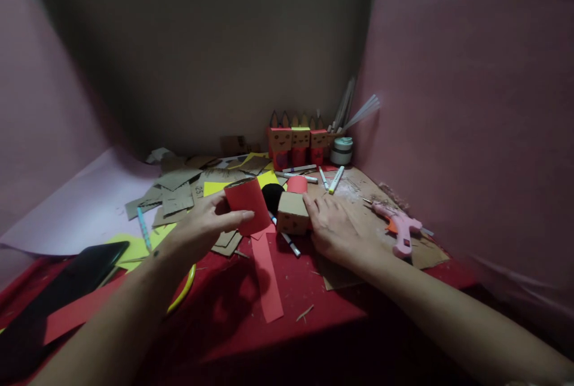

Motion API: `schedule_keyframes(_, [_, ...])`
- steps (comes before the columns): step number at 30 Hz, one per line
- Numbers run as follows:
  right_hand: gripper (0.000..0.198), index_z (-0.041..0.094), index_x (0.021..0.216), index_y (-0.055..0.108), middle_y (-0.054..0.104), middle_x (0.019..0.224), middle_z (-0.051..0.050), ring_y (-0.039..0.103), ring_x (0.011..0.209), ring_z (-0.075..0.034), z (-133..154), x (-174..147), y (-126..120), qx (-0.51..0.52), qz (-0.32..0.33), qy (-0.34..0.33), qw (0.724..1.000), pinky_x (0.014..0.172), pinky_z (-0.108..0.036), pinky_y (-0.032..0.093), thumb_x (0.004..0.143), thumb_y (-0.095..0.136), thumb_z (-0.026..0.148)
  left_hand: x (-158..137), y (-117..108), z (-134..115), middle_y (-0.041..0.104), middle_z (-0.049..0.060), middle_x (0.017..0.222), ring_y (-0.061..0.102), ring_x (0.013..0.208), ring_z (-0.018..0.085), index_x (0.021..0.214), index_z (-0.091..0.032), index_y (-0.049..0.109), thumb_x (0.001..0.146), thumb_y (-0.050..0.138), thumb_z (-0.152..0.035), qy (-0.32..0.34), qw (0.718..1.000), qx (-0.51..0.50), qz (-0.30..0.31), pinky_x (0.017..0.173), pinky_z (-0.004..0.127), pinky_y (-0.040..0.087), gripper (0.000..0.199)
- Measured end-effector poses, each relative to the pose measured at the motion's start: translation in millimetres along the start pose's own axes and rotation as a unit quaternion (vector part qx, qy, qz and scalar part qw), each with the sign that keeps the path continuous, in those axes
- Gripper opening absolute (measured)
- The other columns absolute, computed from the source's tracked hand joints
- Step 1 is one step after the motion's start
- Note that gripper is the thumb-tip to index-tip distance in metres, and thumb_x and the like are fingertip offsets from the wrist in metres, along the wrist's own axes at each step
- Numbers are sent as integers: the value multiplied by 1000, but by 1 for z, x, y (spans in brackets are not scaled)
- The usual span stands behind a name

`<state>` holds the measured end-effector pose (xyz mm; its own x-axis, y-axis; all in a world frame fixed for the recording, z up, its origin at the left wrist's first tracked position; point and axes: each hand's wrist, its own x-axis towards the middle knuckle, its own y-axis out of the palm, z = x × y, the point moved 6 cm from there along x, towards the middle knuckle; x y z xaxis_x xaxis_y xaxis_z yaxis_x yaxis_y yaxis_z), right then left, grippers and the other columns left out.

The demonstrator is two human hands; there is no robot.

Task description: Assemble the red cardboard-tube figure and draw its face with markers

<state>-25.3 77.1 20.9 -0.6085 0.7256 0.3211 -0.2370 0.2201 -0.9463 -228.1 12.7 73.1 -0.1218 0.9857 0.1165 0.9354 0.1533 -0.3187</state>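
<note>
A: "Holding anything with the left hand [207, 217]?"

B: "Yes, a short red tube [248, 207], raised above the tabletop [323, 308] and tilted a little, brown rim showing at the top. Thumb across the near side, other fingers mostly hidden behind; parted to about the tube's width, with a hold on it."

A: "And on the right?"

B: "Right hand [334, 224] palm down, fingers [313, 210] bent and close together, touching the right side of a small cardboard box [292, 218] with marks drawn on its front. Thumb out of sight, so can't tell whether gripping or only resting."

A: "Anything near the box?"

B: "Just behind, a red roll [296, 183]; to the left, a black round object [272, 196] (too dark to make out properly). Close in front, a marker [290, 242] lying aslant. Beside that, a red paper strip [269, 281], flat on the red cloth."

A: "Farther off?"

B: "Three box-headed figures [300, 138] upright in a row at the back, pointed ears on top. To their right, a lidded jar [341, 152]. Well to the right, a pink glue gun [403, 227]. To the left, loose cardboard pieces [177, 198]."
</note>
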Motion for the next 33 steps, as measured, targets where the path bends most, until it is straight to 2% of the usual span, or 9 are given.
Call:
schedule_keyframes(3, [78, 5, 146, 42, 63, 126, -25, 59, 110, -36, -14, 0, -12, 113, -77, 10, 991, 95, -52, 47, 70, 58, 7, 2, 1, 0, 76, 7, 91, 67, 81, 23, 93, -18, 72, 71, 77, -41, -8, 1000, 16, 1, 68, 29, 49, 32])
schedule_keyframes(5, [73, 14, 140, 49, 65, 126, -18, 61, 108, -33, -31, -2, -25, 267, -142, 20, 953, 95, -49, 49, 69, 63, 14, 5, 4, -4, 75, 5, 86, 66, 79, 21, 88, -19, 71, 73, 77, -42, 9, 1000, 26, 9, 69, 29, 48, 28])
schedule_keyframes(8, [52, 19, 110, 64, 71, 99, -7, 63, 85, -25, -67, -8, -34, 527, -194, 120, 819, 75, -37, 51, 60, 76, 23, 13, 17, -13, 73, 2, 80, 64, 74, 18, 88, -19, 67, 70, 81, -37, 27, 999, 2, 25, 68, 28, 47, 28])
schedule_keyframes(11, [38, 18, 82, 67, 67, 77, 0, 58, 71, -18, -93, -17, -34, 678, -225, 204, 669, 64, -30, 46, 48, 83, 21, 27, 44, -17, 70, 1, 78, 61, 69, 15, 89, -19, 65, 64, 84, -28, 23, 997, -61, 47, 64, 26, 45, 33])
schedule_keyframes(13, [36, 18, 75, 68, 67, 75, 0, 57, 72, -16, -101, -23, -35, 723, -243, 217, 609, 66, -29, 46, 43, 83, 16, 40, 66, -15, 63, -2, 68, 53, 59, 12, 81, -19, 62, 60, 82, -22, 15, 995, -74, 62, 56, 25, 39, 30])
schedule_keyframes(15, [35, 17, 73, 70, 69, 75, 0, 58, 73, -16, -105, -28, -35, 739, -255, 222, 583, 68, -29, 47, 40, 83, 12, 54, 87, -10, 60, -3, 64, 48, 54, 11, 78, -18, 60, 57, 79, -17, 11, 994, -81, 66, 51, 24, 34, 29])
schedule_keyframes(19, [38, 18, 73, 71, 69, 74, 1, 58, 71, -16, -107, -34, -31, 751, -264, 224, 562, 65, -29, 46, 38, 83, 11, 80, 122, 1, 59, -4, 64, 51, 57, 11, 81, -17, 61, 54, 74, -12, 11, 992, -98, 81, 54, 25, 39, 31])
schedule_keyframes(22, [41, 19, 77, 68, 67, 75, 1, 56, 68, -16, -105, -37, -28, 753, -246, 219, 570, 62, -30, 45, 39, 83, 13, 94, 139, 11, 60, -4, 67, 55, 59, 12, 85, -18, 61, 53, 71, -9, 8, 990, -103, 94, 53, 24, 41, 34])
schedule_keyframes(33, [49, 21, 98, 63, 71, 94, -6, 64, 86, -26, -110, -45, -10, 676, -202, 197, 681, 77, -41, 52, 53, 81, 23, 118, 150, 49, 65, -2, 82, 62, 73, 15, 96, -15, 64, 68, 77, -5, -6, 995, -39, 92, 67, 29, 51, 32])
